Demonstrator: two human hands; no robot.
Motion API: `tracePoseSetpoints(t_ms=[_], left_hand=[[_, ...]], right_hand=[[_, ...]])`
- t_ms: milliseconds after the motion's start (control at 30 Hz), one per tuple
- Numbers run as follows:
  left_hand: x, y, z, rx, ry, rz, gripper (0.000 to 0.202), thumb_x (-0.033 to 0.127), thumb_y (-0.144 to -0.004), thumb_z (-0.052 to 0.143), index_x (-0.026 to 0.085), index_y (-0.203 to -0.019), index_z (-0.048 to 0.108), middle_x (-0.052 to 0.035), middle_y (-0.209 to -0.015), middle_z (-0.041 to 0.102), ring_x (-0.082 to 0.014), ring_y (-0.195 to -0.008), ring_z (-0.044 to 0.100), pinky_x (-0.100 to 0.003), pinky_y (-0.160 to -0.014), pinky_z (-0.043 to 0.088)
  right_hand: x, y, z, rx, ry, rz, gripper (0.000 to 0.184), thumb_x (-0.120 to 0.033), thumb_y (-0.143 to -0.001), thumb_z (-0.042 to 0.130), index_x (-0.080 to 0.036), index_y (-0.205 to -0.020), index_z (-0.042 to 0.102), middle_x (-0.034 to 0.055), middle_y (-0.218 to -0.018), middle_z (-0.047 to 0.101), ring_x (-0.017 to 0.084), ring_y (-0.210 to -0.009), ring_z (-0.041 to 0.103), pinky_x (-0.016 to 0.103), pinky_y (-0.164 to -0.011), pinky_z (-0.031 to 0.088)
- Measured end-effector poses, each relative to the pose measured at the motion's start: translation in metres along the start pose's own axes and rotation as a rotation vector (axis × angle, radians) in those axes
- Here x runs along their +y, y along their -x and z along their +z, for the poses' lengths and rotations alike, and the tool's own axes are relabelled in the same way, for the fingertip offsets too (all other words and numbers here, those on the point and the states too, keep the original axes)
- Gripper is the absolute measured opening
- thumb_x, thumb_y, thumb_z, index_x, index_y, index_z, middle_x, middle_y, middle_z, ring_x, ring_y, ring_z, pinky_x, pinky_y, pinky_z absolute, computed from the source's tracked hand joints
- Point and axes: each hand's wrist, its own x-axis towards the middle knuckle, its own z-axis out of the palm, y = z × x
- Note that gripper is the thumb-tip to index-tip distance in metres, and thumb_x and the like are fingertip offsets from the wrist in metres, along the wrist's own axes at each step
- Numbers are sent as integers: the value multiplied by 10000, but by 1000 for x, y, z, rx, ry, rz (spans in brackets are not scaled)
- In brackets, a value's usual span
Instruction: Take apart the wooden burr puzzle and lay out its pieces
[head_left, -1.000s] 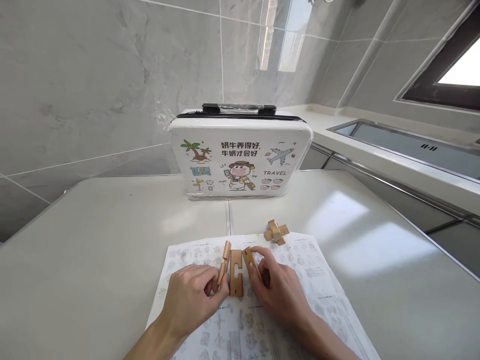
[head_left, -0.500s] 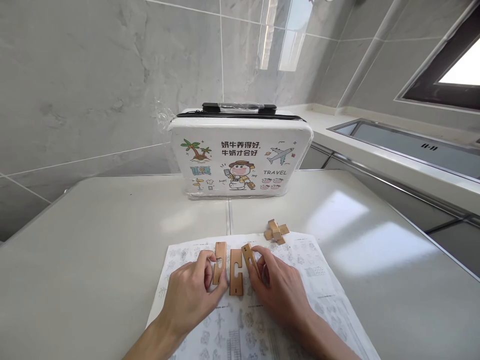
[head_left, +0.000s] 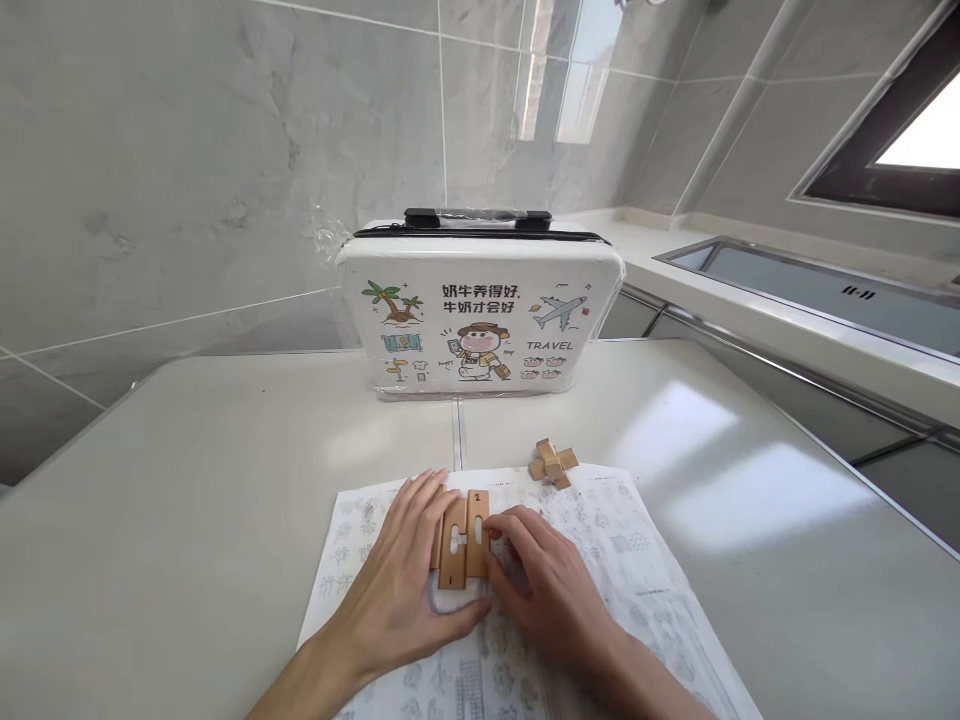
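Left hand (head_left: pixel 394 590): fingers lay outstretched at the upper left of piece 1 (head_left: pixel 451 572). Right hand (head_left: pixel 559 590): fingers were bent at piece 2 (head_left: pixel 473 562), pinch indeterminable. Both pieces lay adjacent, lower centre of the frame, on a printed sheet (head_left: pixel 626 585); uneven pressure probably risked skewing them.

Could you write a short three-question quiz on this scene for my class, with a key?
1. Which hand is at the right edge of the wooden piece marked 2?
2. True or false: the wooden piece marked 1 lies to the right of the one marked 2.
3. What stands beyond the cross-shaped wooden assembly? A: a glass jar; B: a white case; C: a potted plant.

Key:
1. The right hand.
2. False: the wooden piece marked 1 lies to its left.
3. B.
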Motion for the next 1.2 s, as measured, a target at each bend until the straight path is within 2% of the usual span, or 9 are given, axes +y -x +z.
tracePoseSetpoints(t_ms=[133, 300, 400, 500, 567, 633, 833, 1033, 1200], left_hand=[[-1, -1, 2, 4, -1, -14, 930, 521, -869, 779, 244, -1598, 271, -167, -1631, 419, -418, -1553, 315, -674, -1255, 312], [-3, -2, 0, 25, 3, -84, 893, 582, -838, 793, 244, -1547, 368, -157, -1535, 513, -395, -1453, 450, -599, -1158, 469], [-8, -3, -6, -1, -27, -66, 919, 563, -814, 818, 262, -1563, 380, -150, -1600, 458, -411, -1478, 415, -600, -1161, 458], [-16, -5, -15, -107, -24, 9, 923, 496, -852, 805, 283, -1608, 319, -124, -1706, 320, -384, -1544, 338, -576, -1218, 404], [-20, -7, -20, -156, -14, 44, 896, 505, -879, 782, 294, -1611, 308, -107, -1704, 335, -364, -1549, 342, -572, -1245, 369], [-22, -9, -24, -169, -1, 46, 870, 545, -891, 762, 301, -1600, 320, -94, -1659, 419, -355, -1538, 360, -560, -1238, 384], [-25, -10, -25, -129, 19, 5, 772, 600, -892, 746, 303, -1524, 417, -90, -1516, 544, -329, -1420, 474, -490, -1161, 475], [-36, -7, -24, -16, -96, -100, 746, 617, -869, 749, 278, -1476, 479, -115, -1426, 554, -353, -1295, 528, -512, -1041, 526], [-44, -6, -27, 34, -163, -105, 670, 556, -890, 721, 251, -1444, 498, -126, -1378, 559, -349, -1246, 541, -513, -1028, 511]], right_hand=[[-3, -1, -1, -47, -81, -79, 295, -89, -955, 528, -230, -1208, 588, 90, -1113, 696, 265, -991, 630, 421, -855, 551], [-7, -4, -5, -103, -137, -108, 352, -31, -945, 509, -242, -1212, 600, 75, -1138, 708, 266, -1026, 610, 450, -898, 545], [-9, -4, -7, -117, -147, -145, 402, -16, -945, 509, -248, -1264, 586, 74, -1164, 709, 268, -1042, 609, 461, -906, 545], [-9, -4, -7, -129, -150, -196, 420, -11, -963, 491, -245, -1303, 568, 85, -1218, 708, 275, -1085, 606, 472, -927, 543], [-9, -3, -6, -135, -149, -229, 423, -9, -977, 474, -242, -1320, 557, 94, -1252, 707, 284, -1128, 599, 484, -948, 539], [-9, -3, -6, -133, -146, -251, 434, -2, -981, 464, -240, -1335, 543, 98, -1280, 703, 289, -1162, 591, 493, -964, 538], [-9, -2, -6, -131, -141, -243, 469, 17, -966, 464, -240, -1355, 514, 93, -1276, 699, 293, -1169, 596, 508, -964, 552], [-9, -2, -6, -129, -150, -202, 436, 4, -971, 460, -231, -1334, 524, 96, -1242, 700, 286, -1134, 614, 516, -948, 563], [-9, -2, -5, -127, -151, -197, 438, 11, -958, 474, -232, -1316, 538, 100, -1247, 699, 274, -1117, 622, 498, -940, 568]])
